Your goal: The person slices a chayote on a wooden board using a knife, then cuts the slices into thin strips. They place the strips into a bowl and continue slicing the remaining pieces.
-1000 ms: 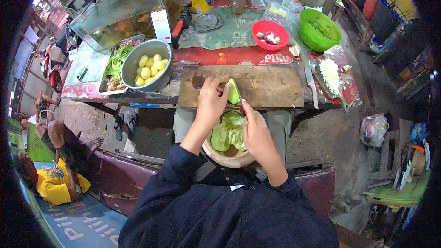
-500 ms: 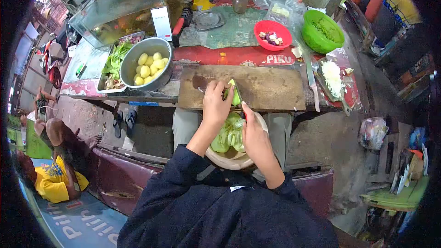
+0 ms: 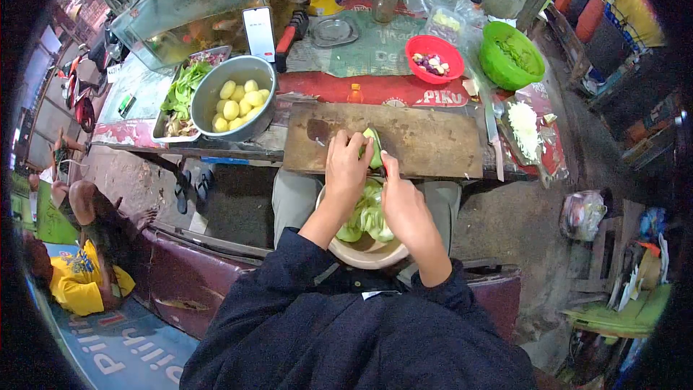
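On the wooden cutting board (image 3: 440, 137), my left hand (image 3: 346, 172) pins down a green chayote piece (image 3: 373, 141) with its fingers curled over it. My right hand (image 3: 406, 206) is closed round the red-and-black handle of a knife (image 3: 385, 167). The thin blade stands against the right side of the chayote, seen nearly edge-on, so how deep it sits cannot be made out. Below the board's near edge, between my knees, a pale bowl (image 3: 359, 262) holds pale green chayote pieces (image 3: 369, 218), partly hidden by my forearms.
A metal pot (image 3: 203, 117) of peeled potatoes and a tray of greens (image 3: 177, 101) stand left. Behind are a phone (image 3: 258, 32), a red bowl (image 3: 434, 78) of shallots and garlic, and a green basket (image 3: 493, 78). Another knife (image 3: 493, 133) lies right, beside shredded white vegetable (image 3: 525, 130).
The view has shifted slightly. My left hand has changed its hold a little on the chayote, and the knife has shifted slightly along its right side.
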### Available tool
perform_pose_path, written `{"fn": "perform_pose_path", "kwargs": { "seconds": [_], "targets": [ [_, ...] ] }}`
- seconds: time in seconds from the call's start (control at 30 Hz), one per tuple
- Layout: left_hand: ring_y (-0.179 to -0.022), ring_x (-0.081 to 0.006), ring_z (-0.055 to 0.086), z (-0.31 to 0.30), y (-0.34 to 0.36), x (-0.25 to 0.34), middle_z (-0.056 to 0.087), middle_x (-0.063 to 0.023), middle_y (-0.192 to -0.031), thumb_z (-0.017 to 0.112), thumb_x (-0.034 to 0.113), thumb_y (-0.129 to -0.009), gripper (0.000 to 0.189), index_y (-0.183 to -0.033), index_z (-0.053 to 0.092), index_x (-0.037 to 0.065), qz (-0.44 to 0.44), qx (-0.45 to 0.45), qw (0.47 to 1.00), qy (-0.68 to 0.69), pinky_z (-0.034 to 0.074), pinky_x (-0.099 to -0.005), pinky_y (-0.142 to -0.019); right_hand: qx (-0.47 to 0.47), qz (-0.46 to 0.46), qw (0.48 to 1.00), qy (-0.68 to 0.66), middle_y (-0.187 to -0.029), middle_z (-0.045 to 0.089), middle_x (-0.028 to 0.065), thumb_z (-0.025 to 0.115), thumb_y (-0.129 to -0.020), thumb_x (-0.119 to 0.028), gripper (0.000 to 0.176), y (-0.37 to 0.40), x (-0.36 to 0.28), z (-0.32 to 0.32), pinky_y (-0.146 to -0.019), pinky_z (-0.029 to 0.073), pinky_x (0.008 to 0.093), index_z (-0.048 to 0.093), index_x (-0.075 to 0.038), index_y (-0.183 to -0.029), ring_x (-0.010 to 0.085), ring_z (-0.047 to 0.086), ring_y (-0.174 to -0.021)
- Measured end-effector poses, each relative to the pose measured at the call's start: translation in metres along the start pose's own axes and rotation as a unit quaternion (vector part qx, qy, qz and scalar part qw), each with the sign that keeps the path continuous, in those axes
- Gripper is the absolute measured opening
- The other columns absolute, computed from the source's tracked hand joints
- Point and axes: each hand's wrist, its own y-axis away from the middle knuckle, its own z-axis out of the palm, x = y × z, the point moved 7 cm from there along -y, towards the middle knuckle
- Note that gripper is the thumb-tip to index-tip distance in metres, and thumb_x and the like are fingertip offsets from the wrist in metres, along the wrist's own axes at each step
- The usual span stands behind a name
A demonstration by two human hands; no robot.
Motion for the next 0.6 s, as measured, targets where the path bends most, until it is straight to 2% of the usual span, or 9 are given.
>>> {"fn": "perform_pose_path", "kwargs": {
  "seconds": [0.2, 0.33, 0.4, 0.43, 0.5, 0.53, 0.6],
  "targets": [
    [-0.091, -0.0383, 0.058, 0.003, 0.001, 0.006, 0.056, -0.0168, -0.096, 0.068, 0.016, -0.091, 0.013, -0.093, 0.060, 0.005, 0.033, 0.007, 0.999, -0.034, 0.050, -0.0488, -0.078, -0.076, 0.011, 0.997, 0.001, -0.089, 0.066, 0.0336, 0.046, -0.097, -0.007, 0.052, -0.007, 0.000, -0.008, -0.078, 0.048, 0.0601, 0.030, -0.007, -0.147, 0.0530, 0.064, -0.087],
    [-0.091, -0.0381, 0.058, 0.001, 0.000, 0.007, 0.056, -0.0168, -0.097, 0.068, 0.016, -0.091, 0.013, -0.094, 0.059, 0.006, 0.042, 0.024, 0.998, -0.032, 0.050, -0.0487, -0.079, -0.073, 0.007, 0.997, -0.010, -0.090, 0.066, 0.0338, 0.046, -0.097, -0.007, 0.053, 0.004, 0.008, -0.001, -0.080, 0.048, 0.0608, 0.029, -0.006, -0.147, 0.0532, 0.063, -0.088],
    [-0.092, -0.0381, 0.058, 0.002, 0.000, 0.006, 0.056, -0.0166, -0.097, 0.068, 0.016, -0.091, 0.014, -0.094, 0.059, 0.006, 0.036, 0.020, 0.998, -0.038, 0.050, -0.0485, -0.079, 0.030, -0.076, 0.996, -0.031, -0.094, 0.066, 0.0344, 0.045, -0.097, -0.007, 0.052, 0.021, 0.011, -0.001, -0.082, 0.048, 0.0610, 0.029, -0.006, -0.147, 0.0541, 0.063, -0.090],
    [-0.092, -0.0381, 0.058, 0.003, 0.000, 0.005, 0.057, -0.0164, -0.097, 0.068, 0.016, -0.090, 0.014, -0.095, 0.059, 0.006, 0.029, 0.018, 0.999, -0.042, 0.050, -0.0483, -0.080, 0.031, -0.076, 0.996, -0.031, -0.094, 0.066, 0.0344, 0.045, -0.097, -0.007, 0.052, 0.032, 0.011, 0.000, -0.082, 0.048, 0.0610, 0.029, -0.006, -0.147, 0.0541, 0.063, -0.090],
    [-0.093, -0.0380, 0.058, 0.002, 0.000, 0.004, 0.057, -0.0164, -0.098, 0.069, 0.016, -0.090, 0.014, -0.095, 0.060, 0.005, 0.028, 0.021, 0.999, -0.032, 0.050, -0.0480, -0.080, -0.033, 0.008, 0.999, -0.037, -0.103, 0.065, 0.0354, 0.043, -0.098, -0.008, 0.052, 0.053, 0.018, 0.004, -0.084, 0.047, 0.0619, 0.029, -0.007, -0.148, 0.0553, 0.062, -0.091],
    [-0.094, -0.0380, 0.059, 0.001, 0.000, 0.003, 0.057, -0.0164, -0.098, 0.069, 0.016, -0.090, 0.015, -0.095, 0.060, 0.005, 0.028, 0.026, 0.999, -0.022, 0.050, -0.0477, -0.081, -0.032, 0.007, 0.999, -0.037, -0.103, 0.065, 0.0354, 0.043, -0.098, -0.008, 0.052, 0.062, 0.012, -0.004, -0.084, 0.047, 0.0619, 0.029, -0.007, -0.148, 0.0553, 0.062, -0.091],
    [-0.094, -0.0376, 0.059, 0.000, -0.001, -0.001, 0.058, -0.0164, -0.099, 0.069, 0.016, -0.090, 0.015, -0.094, 0.060, 0.005, 0.014, 0.011, 1.000, -0.003, 0.050, -0.0471, -0.081, -0.105, 0.087, 0.990, -0.029, -0.105, 0.065, 0.0351, 0.043, -0.099, -0.008, 0.052, 0.079, 0.013, -0.007, -0.082, 0.046, 0.0627, 0.028, -0.010, -0.149, 0.0558, 0.062, -0.090]
  ]
}}
